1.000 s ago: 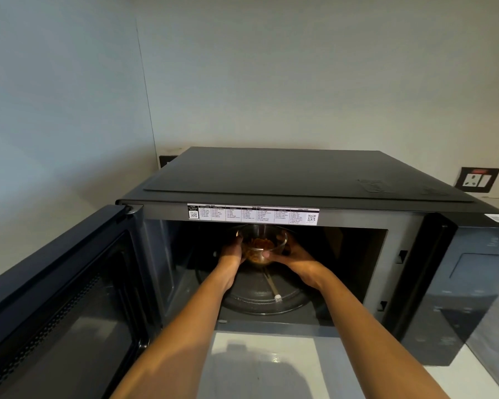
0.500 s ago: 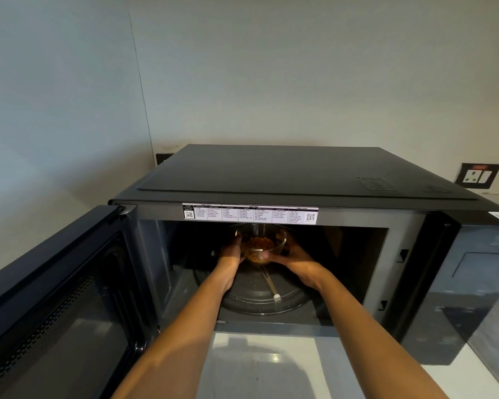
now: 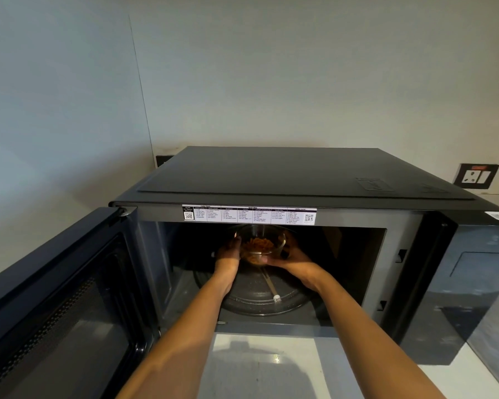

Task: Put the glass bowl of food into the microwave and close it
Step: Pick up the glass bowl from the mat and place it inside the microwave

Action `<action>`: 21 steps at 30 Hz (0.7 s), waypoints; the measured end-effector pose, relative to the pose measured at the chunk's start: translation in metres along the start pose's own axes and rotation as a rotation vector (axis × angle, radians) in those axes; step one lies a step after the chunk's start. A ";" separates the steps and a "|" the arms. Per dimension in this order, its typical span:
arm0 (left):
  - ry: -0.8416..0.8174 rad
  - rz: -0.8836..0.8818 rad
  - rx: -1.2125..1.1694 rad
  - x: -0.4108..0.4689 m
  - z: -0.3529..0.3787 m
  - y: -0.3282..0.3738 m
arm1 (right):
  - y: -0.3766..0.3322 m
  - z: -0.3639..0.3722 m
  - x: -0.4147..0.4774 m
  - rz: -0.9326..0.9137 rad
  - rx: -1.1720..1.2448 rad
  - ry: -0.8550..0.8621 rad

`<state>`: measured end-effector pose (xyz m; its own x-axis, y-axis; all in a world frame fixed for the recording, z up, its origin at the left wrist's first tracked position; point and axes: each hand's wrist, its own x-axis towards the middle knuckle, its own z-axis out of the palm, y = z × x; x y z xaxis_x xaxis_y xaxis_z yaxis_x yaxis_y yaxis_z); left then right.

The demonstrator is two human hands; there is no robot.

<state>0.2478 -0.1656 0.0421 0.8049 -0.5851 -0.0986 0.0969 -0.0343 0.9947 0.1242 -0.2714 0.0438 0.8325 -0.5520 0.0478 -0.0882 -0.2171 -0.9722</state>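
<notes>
glass bowl (image 3: 261, 243) — orange food (image 3: 257, 245), inside microwave (image 3: 300, 174)

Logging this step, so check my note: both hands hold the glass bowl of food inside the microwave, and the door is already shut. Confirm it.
Not quite. The head view shows the microwave door swung open to the left. The rest stands: left hand and right hand hold the glass bowl of food inside the microwave.

The microwave (image 3: 300, 174) door (image 3: 55, 298) stands wide open, the cavity mouth unobstructed.
</notes>
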 end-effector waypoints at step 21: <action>0.045 0.002 -0.204 0.005 0.000 0.001 | 0.006 -0.002 0.002 0.037 -0.029 0.009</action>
<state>0.2520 -0.1681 0.0429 0.8301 -0.5481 -0.1026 0.2082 0.1339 0.9689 0.1241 -0.2759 0.0385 0.8231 -0.5677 0.0140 -0.1350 -0.2195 -0.9662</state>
